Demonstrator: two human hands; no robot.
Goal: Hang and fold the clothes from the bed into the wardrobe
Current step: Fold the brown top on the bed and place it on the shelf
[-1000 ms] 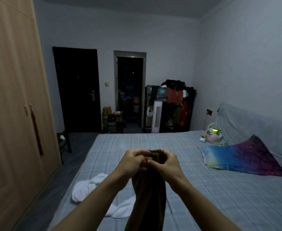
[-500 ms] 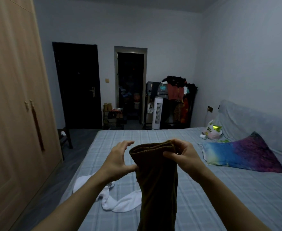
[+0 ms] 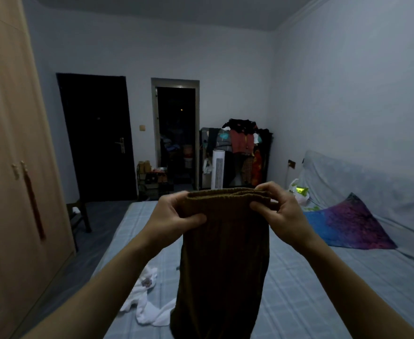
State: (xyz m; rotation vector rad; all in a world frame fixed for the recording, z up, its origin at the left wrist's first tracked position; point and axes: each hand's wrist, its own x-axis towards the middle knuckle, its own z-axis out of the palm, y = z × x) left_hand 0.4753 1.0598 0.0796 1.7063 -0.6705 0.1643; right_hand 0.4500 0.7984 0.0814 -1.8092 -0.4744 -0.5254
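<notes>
A brown garment with an elastic waistband (image 3: 225,253) hangs in front of me above the bed (image 3: 299,289). My left hand (image 3: 174,216) grips the waistband's left end, thumb in front. My right hand (image 3: 277,206) pinches the right end, so the band is stretched flat between them. The cloth drops straight down out of view. A white garment (image 3: 147,304) lies crumpled on the bed's near left edge. The wooden wardrobe (image 3: 7,167) stands at the left with its doors closed.
A purple and blue pillow (image 3: 348,226) and a plastic bag (image 3: 299,192) lie by the covered headboard at right. A dark door, an open doorway, a white tower fan (image 3: 217,170) and a loaded clothes rack (image 3: 240,148) stand at the far wall. A stool sits beside the wardrobe.
My hands were bunched together on the garment's top. The left hand let go, then took the waistband's left end, and both hands pulled apart, spreading the band and raising it.
</notes>
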